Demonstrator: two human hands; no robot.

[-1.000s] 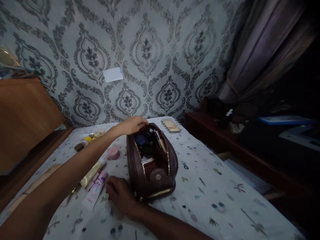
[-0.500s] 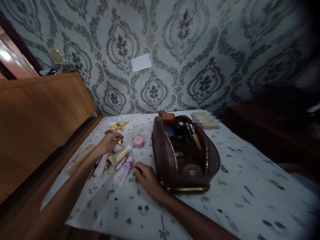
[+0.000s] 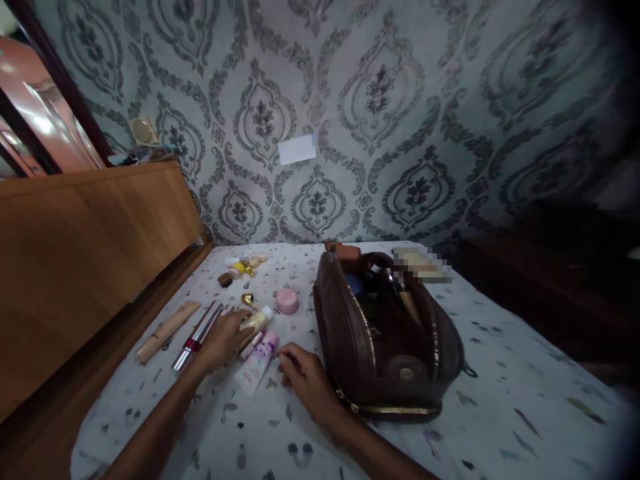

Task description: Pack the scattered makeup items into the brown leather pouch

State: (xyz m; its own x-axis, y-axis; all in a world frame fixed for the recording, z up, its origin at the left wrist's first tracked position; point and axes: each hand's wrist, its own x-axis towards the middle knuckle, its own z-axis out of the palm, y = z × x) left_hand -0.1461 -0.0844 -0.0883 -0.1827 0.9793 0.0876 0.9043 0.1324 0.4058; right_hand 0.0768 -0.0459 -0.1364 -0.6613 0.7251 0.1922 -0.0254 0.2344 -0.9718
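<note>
My left hand (image 3: pixel 226 339) lies over the cosmetics, its fingers at the cream-gold tube (image 3: pixel 257 321); whether it grips the tube is unclear. A pink-and-white tube (image 3: pixel 256 363) rests just right of it, and a silver tube with a red band (image 3: pixel 197 335) just left. My right hand (image 3: pixel 303 373) rests on the cloth, fingers curled and nothing seen in them, between the pink-and-white tube and the open brown bag (image 3: pixel 345 333). Behind the tubes are a round pink jar (image 3: pixel 287 301) and a small gold item (image 3: pixel 249 300).
A beige tube (image 3: pixel 167 331) lies at the left. Farther back are a brush head (image 3: pixel 225 279) and a yellow item (image 3: pixel 237 269). A wooden panel (image 3: pixel 100 247) borders the patterned cloth (image 3: pixel 270 440) on the left. A blurred flat item (image 3: pixel 423 265) lies behind the bag.
My left hand has moved from the small gold item toward me, onto the tubes, uncovering the gold item and brush head. The view has shifted slightly; my right hand stays beside the bag.
</note>
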